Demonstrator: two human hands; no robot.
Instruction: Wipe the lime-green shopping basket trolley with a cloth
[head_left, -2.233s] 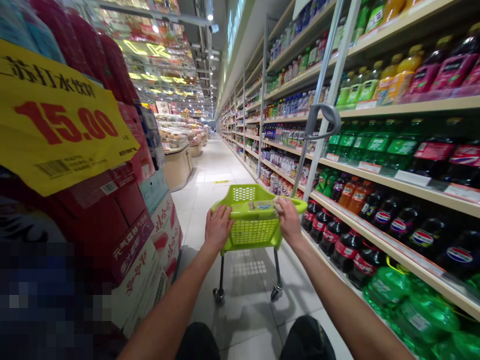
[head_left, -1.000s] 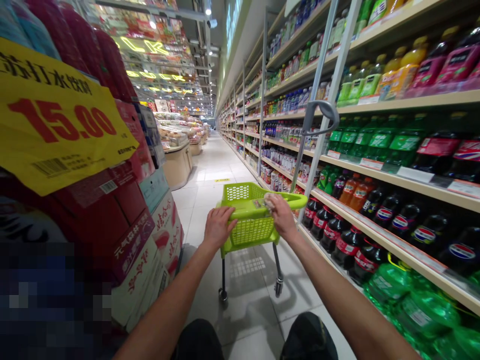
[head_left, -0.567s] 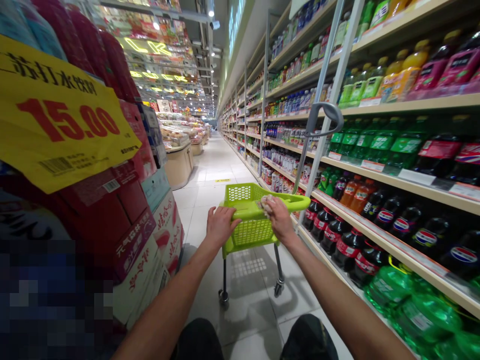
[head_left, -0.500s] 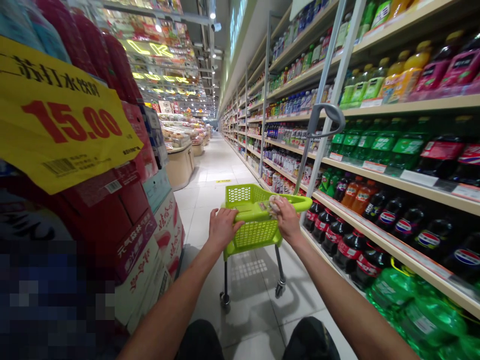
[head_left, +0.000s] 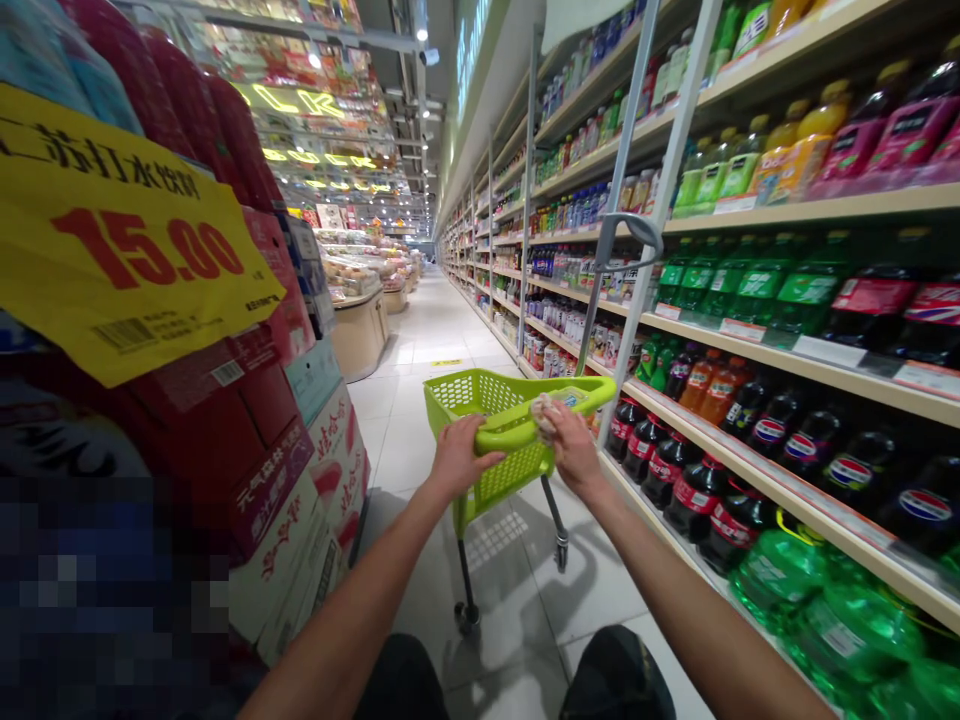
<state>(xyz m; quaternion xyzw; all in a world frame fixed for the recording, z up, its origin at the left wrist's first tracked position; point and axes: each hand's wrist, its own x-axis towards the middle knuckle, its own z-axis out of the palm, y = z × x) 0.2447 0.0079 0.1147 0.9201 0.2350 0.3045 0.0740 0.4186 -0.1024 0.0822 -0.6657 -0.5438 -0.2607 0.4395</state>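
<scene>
A lime-green shopping cart [head_left: 499, 480] with a mesh basket stands turned slightly to one side in front of my knees. My left hand [head_left: 456, 458] is closed over the near left corner of its rim, thumb on the near side. A crumpled whitish cloth [head_left: 543, 415] is bunched in my right hand [head_left: 574, 448], pressed against the rim beside a small label. Rising from the cart's right end is a grey pole with a loop handle [head_left: 634, 240]. Black legs with casters [head_left: 466, 615] carry the cart on the tiled floor.
Shelves [head_left: 750, 340] of bottled drinks line the right side, with large green bottles [head_left: 832, 610] low down at the near end. On the left, stacked drink cartons [head_left: 274, 460] carry a yellow price sign [head_left: 142, 240]. Farther along the aisle stands a display counter [head_left: 356, 335].
The cart has swung round, its far left corner moving left and its handle shifting left. My left hand moved slightly right with the rim; the cloth shifted a little left.
</scene>
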